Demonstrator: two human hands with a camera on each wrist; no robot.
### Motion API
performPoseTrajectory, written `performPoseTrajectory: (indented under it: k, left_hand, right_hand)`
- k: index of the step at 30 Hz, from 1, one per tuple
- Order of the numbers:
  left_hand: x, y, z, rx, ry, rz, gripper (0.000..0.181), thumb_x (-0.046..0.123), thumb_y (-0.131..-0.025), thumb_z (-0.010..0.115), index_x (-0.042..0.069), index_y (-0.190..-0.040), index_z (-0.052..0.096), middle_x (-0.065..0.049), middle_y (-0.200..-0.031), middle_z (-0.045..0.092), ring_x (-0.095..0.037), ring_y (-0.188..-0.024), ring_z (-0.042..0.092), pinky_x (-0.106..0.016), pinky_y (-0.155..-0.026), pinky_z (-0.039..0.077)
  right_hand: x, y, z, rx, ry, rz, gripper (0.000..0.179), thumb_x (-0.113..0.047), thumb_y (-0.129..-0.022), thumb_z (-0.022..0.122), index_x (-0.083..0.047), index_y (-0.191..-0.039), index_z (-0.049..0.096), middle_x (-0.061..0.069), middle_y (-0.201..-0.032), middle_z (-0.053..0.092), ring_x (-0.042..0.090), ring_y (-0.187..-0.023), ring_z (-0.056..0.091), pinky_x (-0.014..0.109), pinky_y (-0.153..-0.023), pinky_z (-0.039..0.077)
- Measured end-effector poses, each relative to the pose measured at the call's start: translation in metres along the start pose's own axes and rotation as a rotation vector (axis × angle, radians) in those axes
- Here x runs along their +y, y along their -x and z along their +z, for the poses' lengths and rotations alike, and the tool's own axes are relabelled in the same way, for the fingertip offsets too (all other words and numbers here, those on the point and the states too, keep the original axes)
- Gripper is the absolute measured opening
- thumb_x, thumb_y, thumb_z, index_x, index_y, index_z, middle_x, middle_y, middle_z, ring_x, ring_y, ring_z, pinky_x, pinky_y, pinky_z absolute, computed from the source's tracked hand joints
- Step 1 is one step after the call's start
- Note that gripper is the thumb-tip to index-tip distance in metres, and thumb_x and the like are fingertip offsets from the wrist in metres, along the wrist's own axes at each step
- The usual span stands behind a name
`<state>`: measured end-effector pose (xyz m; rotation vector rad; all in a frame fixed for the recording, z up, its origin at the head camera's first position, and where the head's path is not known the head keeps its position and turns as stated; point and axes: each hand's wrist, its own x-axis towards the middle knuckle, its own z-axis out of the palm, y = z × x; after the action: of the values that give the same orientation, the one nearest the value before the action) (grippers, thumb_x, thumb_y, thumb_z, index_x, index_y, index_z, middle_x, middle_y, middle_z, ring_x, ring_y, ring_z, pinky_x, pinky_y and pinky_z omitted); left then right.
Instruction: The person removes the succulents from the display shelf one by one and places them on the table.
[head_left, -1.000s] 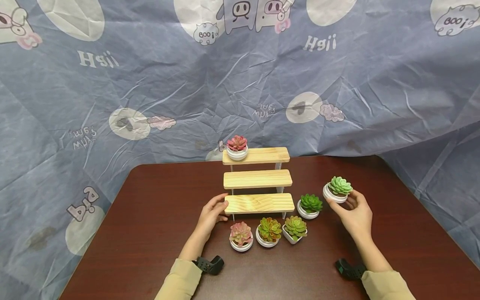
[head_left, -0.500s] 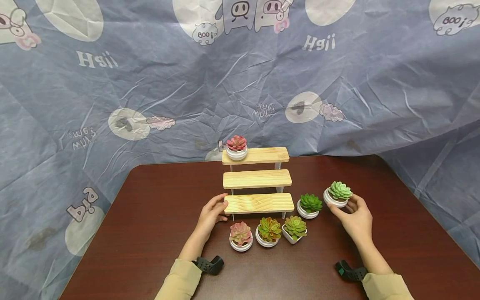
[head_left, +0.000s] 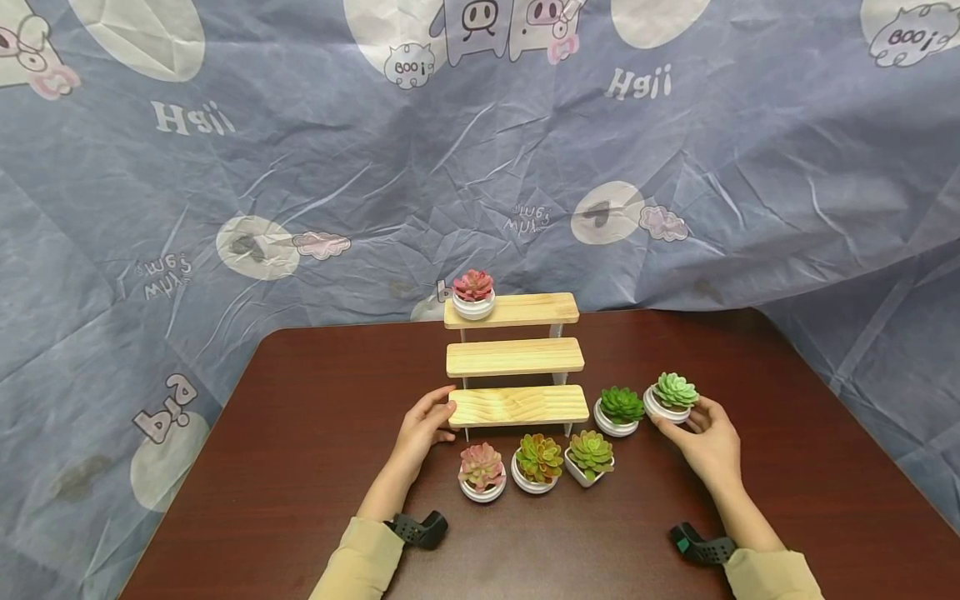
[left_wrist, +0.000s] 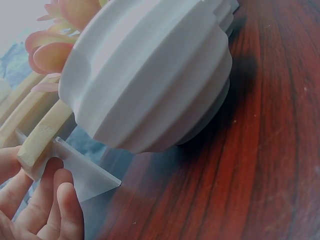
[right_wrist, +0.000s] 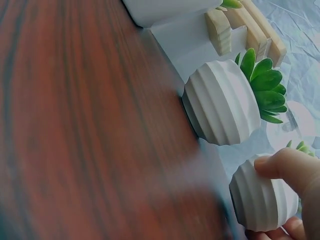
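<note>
My right hand [head_left: 714, 440] holds a pale green potted succulent [head_left: 673, 392] by its white ribbed pot, thumb on the near side in the right wrist view. It is low over the table, just right of a dark green potted succulent [head_left: 619, 408]; I cannot tell whether its base touches the wood. My left hand [head_left: 420, 427] pinches the left end of the lowest board of a three-tier wooden stand [head_left: 517, 406], fingers against the clear support [left_wrist: 82, 172] in the left wrist view. A red potted succulent [head_left: 473, 296] sits at the left end of the top board.
In front of the stand are a pink potted succulent [head_left: 482, 473], a green-orange one [head_left: 537, 463] and a light green one [head_left: 589, 458] in a squarish pot. The dark red-brown table [head_left: 330, 383] ends at a printed blue-grey cloth [head_left: 360, 183] behind.
Over the last half second, my right hand has lowered the pale green succulent toward the table, slightly leftward and nearer the dark green one. My left hand stays on the stand.
</note>
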<state>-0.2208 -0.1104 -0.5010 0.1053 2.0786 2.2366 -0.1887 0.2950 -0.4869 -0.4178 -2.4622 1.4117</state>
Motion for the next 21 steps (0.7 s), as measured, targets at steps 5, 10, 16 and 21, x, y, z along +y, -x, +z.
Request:
performPoseTrajectory:
  k: [5,10,16,21]
  left_hand:
    - [0.001,0.0,0.0,-0.002,0.003,-0.016,0.048,0.025,-0.095,0.058,0.005,-0.136,0.047,-0.006,-0.095,0.06,-0.02,-0.078,0.059,-0.03,-0.065,0.052]
    - [0.017,0.007,0.002,-0.017,-0.017,-0.025,0.042,0.018,-0.097,0.054,0.004,-0.136,0.047,-0.005,-0.096,0.06,-0.024,-0.081,0.06,-0.037,-0.07,0.053]
    - [0.007,0.003,0.0,-0.014,-0.007,-0.014,0.045,0.022,-0.096,0.055,0.003,-0.137,0.046,-0.006,-0.097,0.06,-0.022,-0.079,0.059,-0.036,-0.069,0.053]
    - [-0.001,-0.001,0.0,0.003,-0.008,-0.003,0.05,0.028,-0.094,0.059,0.004,-0.136,0.047,-0.008,-0.098,0.06,-0.019,-0.078,0.06,-0.031,-0.066,0.053]
  right_hand:
    - [0.001,0.001,0.0,-0.022,0.013,-0.008,0.078,-0.022,-0.078,0.078,0.006,-0.137,0.035,0.029,-0.126,0.051,0.038,-0.115,0.051,0.0,-0.068,0.034]
    - [0.002,0.001,0.0,-0.03,0.027,-0.022,0.079,-0.023,-0.078,0.078,0.006,-0.137,0.035,0.029,-0.125,0.051,0.037,-0.115,0.052,0.0,-0.068,0.034]
    - [0.001,0.002,0.0,-0.026,0.043,-0.027,0.08,-0.024,-0.077,0.079,0.006,-0.137,0.036,0.03,-0.125,0.051,0.037,-0.114,0.052,0.0,-0.068,0.033]
    - [0.0,0.003,-0.001,-0.03,0.05,-0.024,0.079,-0.022,-0.077,0.079,0.007,-0.137,0.036,0.03,-0.126,0.05,0.038,-0.115,0.052,0.0,-0.068,0.033]
